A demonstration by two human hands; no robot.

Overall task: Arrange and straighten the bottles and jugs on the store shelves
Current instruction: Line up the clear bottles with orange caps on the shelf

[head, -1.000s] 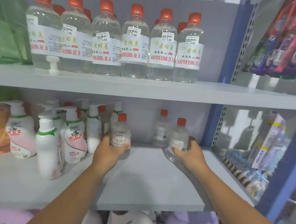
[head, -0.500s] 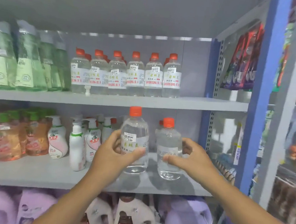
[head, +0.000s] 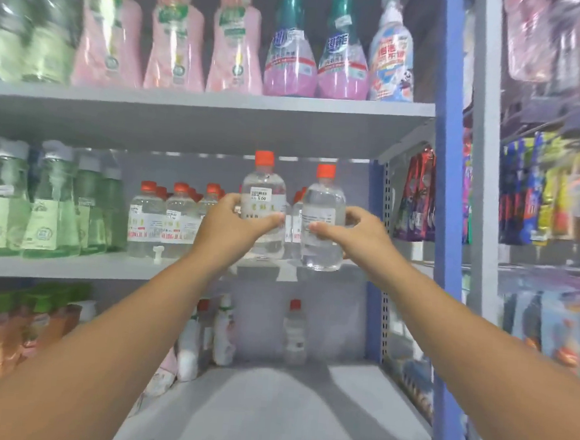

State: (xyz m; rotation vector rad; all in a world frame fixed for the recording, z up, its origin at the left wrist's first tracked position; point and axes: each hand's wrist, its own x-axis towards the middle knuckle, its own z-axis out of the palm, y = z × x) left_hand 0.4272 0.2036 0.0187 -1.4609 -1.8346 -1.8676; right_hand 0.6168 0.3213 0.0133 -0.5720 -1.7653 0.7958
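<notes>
Gripping one clear, orange-capped bottle in each hand, a person reaches toward the middle shelf [head: 72, 268] of a store rack. The left hand [head: 228, 224] wraps fingers and thumb around the left bottle [head: 263, 197], whose price sticker faces the camera; the right hand [head: 356, 233] curls around the right bottle [head: 322, 222], held slightly lower. Both bottles are upright and held close side by side in the air, just in front of the shelf's right end, where a row of matching bottles [head: 165, 218] stands to the left and behind. Green bottles [head: 42, 202] fill the shelf's far left; pink bottles [head: 177, 40] line the shelf above. One small orange-capped bottle [head: 293, 333] remains at the back of the lower shelf [head: 285, 408], beside white pump bottles [head: 222, 332].

Risks from here appear modest but real. The two bottles look close enough to knock together as they go in, and either could clip the standing row and topple its neighbours, since the gap at the right end seems tight. Setting a base down on the shelf lip rather than fully on the board could let a bottle tip forward and fall. The smooth plastic may also slip if either grip loosens early.
</notes>
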